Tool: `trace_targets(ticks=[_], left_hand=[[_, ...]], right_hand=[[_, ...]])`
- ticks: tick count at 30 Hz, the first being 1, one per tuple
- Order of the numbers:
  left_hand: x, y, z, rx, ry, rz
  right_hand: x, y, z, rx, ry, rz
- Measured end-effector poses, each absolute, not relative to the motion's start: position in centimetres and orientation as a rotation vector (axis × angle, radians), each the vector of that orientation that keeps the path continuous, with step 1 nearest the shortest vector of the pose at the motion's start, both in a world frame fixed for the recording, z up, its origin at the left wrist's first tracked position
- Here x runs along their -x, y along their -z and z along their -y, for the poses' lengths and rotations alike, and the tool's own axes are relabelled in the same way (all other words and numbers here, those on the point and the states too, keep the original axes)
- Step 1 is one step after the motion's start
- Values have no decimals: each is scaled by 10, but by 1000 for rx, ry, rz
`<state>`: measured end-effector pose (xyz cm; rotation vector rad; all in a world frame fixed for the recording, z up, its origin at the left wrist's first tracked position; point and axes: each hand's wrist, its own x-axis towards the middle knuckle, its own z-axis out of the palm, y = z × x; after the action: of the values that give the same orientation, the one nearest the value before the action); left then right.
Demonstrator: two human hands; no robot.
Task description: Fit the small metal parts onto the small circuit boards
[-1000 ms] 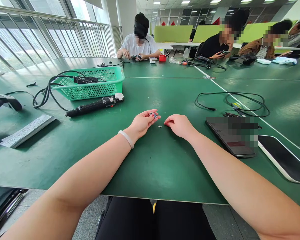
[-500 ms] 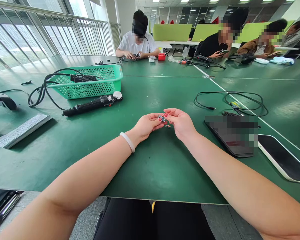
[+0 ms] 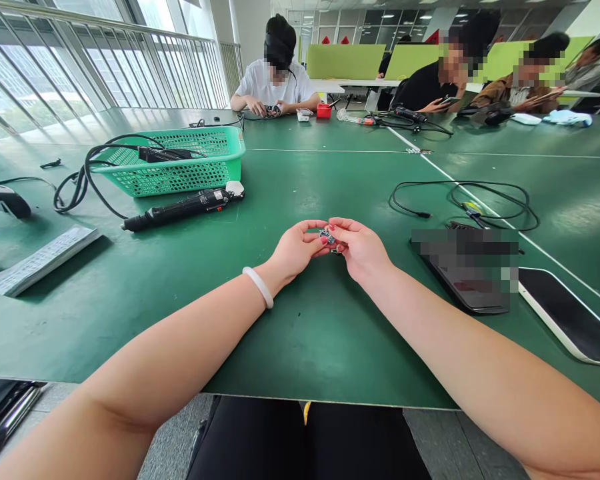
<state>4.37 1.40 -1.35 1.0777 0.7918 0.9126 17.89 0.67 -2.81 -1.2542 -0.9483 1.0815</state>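
Above the green table, my left hand (image 3: 297,249) and my right hand (image 3: 360,245) meet at the fingertips. Between them is a small silvery part (image 3: 326,235), too small and too covered by fingers to name its kind. The left thumb and fingers pinch it from the left. My right thumb and forefinger close on its right side. Just below the fingers a tiny metallic piece (image 3: 335,251) shows, partly hidden by my right hand; whether it lies on the table or touches the hand I cannot tell.
A black electric screwdriver (image 3: 183,208) lies before a green basket (image 3: 180,179) with cables. Folded paper (image 3: 43,260) is at left. On the right are a coiled cable (image 3: 480,183), a dark flat case (image 3: 460,293) and a phone (image 3: 570,313). Several people sit across the table.
My fingertips have come closer together around the small silvery part. My right fingers now partly cover the tiny piece below. The view has shifted slightly.
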Motion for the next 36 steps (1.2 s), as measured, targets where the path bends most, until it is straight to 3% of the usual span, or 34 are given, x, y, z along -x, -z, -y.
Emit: trace_targets(ticks=[9,22,36], left_hand=[[-44,12,-13,-1182,-967,-844],[-37,13,-13,-1340,-887,-910],[-34,19,-20,-1543,-897,-960]], right_hand=[[-173,20,0,1239,-1009,1084],[-191,16,0,1338,-513,1645],[-191,16,0,1380,-619,1582]])
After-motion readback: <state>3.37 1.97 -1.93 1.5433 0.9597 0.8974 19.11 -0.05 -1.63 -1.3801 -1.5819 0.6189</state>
